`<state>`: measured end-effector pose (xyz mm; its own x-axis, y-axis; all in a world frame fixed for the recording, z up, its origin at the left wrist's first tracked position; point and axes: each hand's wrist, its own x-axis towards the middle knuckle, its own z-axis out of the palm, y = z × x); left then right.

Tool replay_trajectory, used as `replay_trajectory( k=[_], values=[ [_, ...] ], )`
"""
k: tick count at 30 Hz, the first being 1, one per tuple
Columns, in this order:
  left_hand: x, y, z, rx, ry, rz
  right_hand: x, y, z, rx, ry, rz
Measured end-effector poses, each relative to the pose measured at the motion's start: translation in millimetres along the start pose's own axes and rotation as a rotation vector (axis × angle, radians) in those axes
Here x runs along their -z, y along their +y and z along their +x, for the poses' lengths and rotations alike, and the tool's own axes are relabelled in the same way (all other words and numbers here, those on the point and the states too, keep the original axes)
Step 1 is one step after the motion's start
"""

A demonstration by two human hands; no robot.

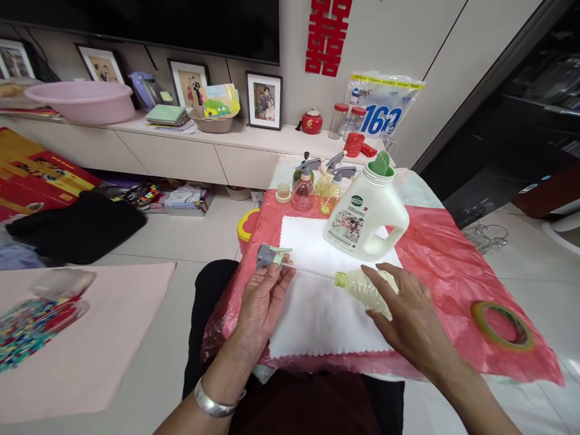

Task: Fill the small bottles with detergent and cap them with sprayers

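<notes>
My left hand (267, 287) is closed on a grey and pale green trigger spray head (270, 255), pinching it near its collar. A thin clear dip tube (312, 272) runs from the head to the neck of a ribbed, yellowish clear spray bottle (357, 287). The bottle is tilted on its side over the white cloth (312, 320), its neck towards the left. My right hand (408, 308) holds the bottle's body, with the fingers over the top and the thumb below. The palm hides the base of the bottle.
A large white detergent jug (367, 211) with a green spout stands behind my hands. Beside it are several spray bottles (302, 192) and a small lidded jar (283, 193). A tape roll (502, 326) lies right on the red plastic cover (444, 260). Colourful beads (27, 329) lie left.
</notes>
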<state>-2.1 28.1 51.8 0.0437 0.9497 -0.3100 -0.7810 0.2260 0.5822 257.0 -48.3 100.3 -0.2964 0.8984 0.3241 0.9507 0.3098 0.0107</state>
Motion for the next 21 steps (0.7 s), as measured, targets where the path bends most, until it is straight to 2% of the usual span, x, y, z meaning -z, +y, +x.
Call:
replay_trajectory(
  k=[4, 11, 21],
  values=[
    [-6.1, -8.6, -9.2, 0.018, -0.008, 0.034, -3.0, -13.0, 0.2, 0.012, -0.006, 0.106],
    [-10.1, -25.1, -23.7, 0.055, -0.139, 0.090, -11.5, -34.8, 0.1, 0.046, 0.002, 0.225],
    [-8.5, -29.4, -29.8, 0.086, -0.234, 0.126, -16.6, -44.0, -6.7, 0.007, 0.072, 0.312]
  ],
)
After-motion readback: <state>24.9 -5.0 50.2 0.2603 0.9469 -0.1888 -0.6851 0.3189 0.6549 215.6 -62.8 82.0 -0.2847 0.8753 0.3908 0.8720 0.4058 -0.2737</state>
